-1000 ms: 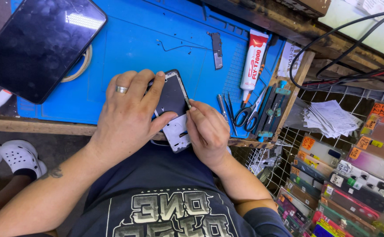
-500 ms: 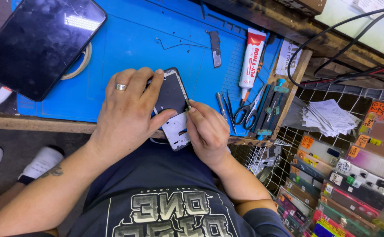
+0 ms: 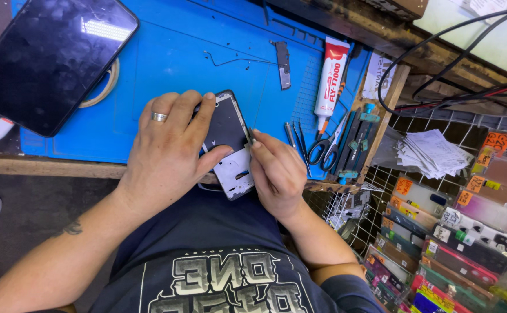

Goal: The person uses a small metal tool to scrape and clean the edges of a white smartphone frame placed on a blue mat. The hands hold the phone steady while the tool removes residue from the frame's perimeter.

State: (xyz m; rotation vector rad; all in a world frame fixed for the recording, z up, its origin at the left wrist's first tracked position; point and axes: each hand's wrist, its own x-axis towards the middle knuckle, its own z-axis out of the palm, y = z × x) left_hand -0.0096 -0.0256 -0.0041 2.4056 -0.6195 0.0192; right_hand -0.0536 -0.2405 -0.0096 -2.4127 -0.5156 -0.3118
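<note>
Not much has moved since a second ago — the hands sit on the phone just as before, but the white shoe at the left has slid toward the edge of the view. The left hand (image 3: 166,153) wraps over the phone (image 3: 230,142) and holds it tight, at the near edge of the blue mat (image 3: 166,52). The right hand (image 3: 276,174) pinches something thin against the phone's right side; I cannot tell what it is. The phone looks thin, light and easy to crack, so hold it by its long sides. Nearby lie a glue tube (image 3: 330,75), scissors (image 3: 323,148) and a small metal part (image 3: 282,64). A big dark tablet (image 3: 47,58) rests at the far left, well apart — nothing gets in the way
</note>
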